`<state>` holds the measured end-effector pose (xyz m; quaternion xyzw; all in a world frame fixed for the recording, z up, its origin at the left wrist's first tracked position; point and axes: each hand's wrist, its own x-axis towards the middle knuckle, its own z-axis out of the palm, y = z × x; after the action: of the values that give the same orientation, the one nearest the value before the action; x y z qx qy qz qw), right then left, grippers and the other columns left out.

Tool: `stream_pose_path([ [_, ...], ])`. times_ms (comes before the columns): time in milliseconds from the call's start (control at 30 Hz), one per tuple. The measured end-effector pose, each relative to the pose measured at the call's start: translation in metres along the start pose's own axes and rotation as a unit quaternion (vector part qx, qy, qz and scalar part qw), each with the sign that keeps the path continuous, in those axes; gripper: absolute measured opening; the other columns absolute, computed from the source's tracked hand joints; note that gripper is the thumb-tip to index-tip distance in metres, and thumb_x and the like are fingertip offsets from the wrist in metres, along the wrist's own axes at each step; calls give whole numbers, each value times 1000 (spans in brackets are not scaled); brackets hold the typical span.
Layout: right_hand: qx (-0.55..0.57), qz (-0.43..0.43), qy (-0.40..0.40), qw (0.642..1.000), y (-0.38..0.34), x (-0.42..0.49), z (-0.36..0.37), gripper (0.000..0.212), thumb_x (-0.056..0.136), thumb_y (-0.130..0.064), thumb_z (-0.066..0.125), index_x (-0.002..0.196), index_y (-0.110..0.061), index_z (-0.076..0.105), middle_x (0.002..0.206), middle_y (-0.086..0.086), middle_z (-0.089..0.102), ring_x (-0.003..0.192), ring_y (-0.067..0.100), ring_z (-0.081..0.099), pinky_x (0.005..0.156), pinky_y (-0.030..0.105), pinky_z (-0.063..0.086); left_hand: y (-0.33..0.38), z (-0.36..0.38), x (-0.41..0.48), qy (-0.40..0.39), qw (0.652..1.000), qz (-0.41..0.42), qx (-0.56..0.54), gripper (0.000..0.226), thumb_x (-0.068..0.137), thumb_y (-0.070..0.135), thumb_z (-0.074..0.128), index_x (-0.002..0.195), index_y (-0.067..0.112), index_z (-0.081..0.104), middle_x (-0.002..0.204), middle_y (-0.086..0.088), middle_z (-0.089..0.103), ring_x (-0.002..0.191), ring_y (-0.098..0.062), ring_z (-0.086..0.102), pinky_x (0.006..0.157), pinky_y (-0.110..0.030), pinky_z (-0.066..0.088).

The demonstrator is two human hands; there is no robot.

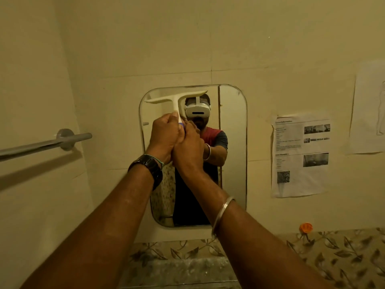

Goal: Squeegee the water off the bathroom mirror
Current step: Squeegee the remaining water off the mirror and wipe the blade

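Squeegee (176,99) held in both hands at the top of the mirror (233,142).
We note the left hand (164,136) and right hand (190,147) pressed side by side, fingers curled tight round the white handle. The blade lies across the upper glass, its right end tilted higher, near the top edge. A grey towel bar (41,146) is on the wall to the left and a printed sheet (301,157) to the right.

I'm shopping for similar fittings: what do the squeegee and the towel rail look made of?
The squeegee looks like cream moulded plastic, matte, in a one-piece T shape; its blade edge is not visible. The towel rail is probably metal with a dull grey satin finish, judging by the soft highlight along it, though coated plastic is possible.
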<state>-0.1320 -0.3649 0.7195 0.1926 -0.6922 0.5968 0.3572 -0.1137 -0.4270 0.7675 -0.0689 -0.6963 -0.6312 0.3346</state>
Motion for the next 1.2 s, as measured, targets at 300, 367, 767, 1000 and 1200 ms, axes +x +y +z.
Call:
stream_pose_path([
  [300, 31, 66, -11, 997, 43, -56, 10, 14, 109, -39, 46, 106, -28, 53, 89, -5, 65, 78, 13, 68, 60, 28, 60, -54, -7, -34, -21, 999, -14, 47, 33, 109, 33, 45, 93, 23, 72, 76, 16, 73, 76, -1, 70, 71, -20, 55],
  [367, 34, 70, -9, 997, 50, -67, 12, 15, 109, -39, 46, 106, -27, 55, 87, -4, 65, 74, 12, 68, 59, 27, 60, -64, -9, -42, -23, 998, -23, 48, 33, 109, 34, 46, 92, 27, 73, 80, 14, 74, 82, -5, 72, 80, -30, 57],
  [767, 19, 110, -49, 992, 32, -88, -7, 30, 109, -42, 40, 107, -20, 59, 95, 1, 67, 83, 15, 68, 70, 34, 62, -50, -20, -65, -53, 992, -116, 9, 34, 109, 37, 46, 95, 25, 74, 92, -1, 74, 95, -21, 71, 85, -35, 59],
  [1000, -87, -75, -46, 992, 17, -68, -64, 11, 105, -31, 51, 108, -30, 62, 85, -18, 63, 78, 2, 65, 67, 28, 59, -33, -42, -69, -56, 985, -152, -53, 42, 110, 37, 44, 103, 1, 66, 88, -17, 72, 68, -25, 68, 67, -38, 59],
  [1200, -332, -296, -62, 893, -6, -26, -54, 79, 84, -39, 82, 151, -22, 44, 147, 13, 50, 131, 33, 52, 89, 45, 56, -14, -47, -69, -38, 995, -93, -9, 39, 106, 44, 50, 99, 10, 67, 60, -2, 67, 43, -12, 60, 45, -24, 50],
])
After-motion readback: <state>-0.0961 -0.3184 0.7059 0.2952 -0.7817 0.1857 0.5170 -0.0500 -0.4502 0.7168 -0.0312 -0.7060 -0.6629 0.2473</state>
